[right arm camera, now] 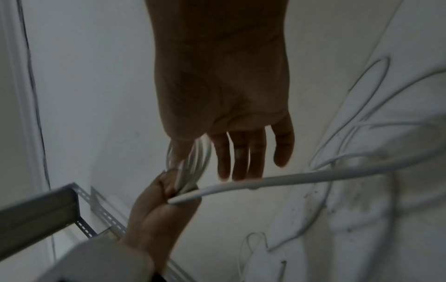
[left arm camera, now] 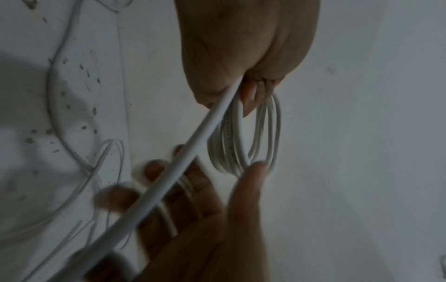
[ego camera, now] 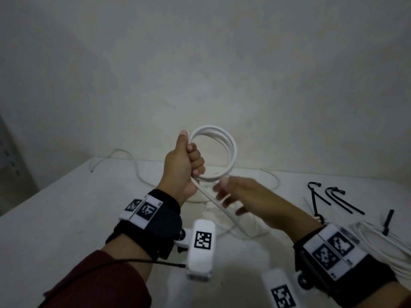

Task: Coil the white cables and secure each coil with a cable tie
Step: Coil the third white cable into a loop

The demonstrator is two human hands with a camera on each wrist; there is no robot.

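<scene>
In the head view we see our left hand [ego camera: 183,168] raised above the worktop [ego camera: 66,218], its fingers curled around one side of the white cable coil [ego camera: 222,150]. A free strand [ego camera: 219,206] runs down from this fist across our right hand [ego camera: 251,201], whose fingers are spread and blurred. Black cable ties [ego camera: 333,196] lie to the right, near a second coil [ego camera: 382,243].

In the left wrist view the coil [left arm camera: 243,137] hangs under the fist, and the right thumb [left arm camera: 251,183] touches its lower edge.

In the right wrist view the right hand's fingers [right arm camera: 241,156] are straight and hold nothing, beside the coil.
</scene>
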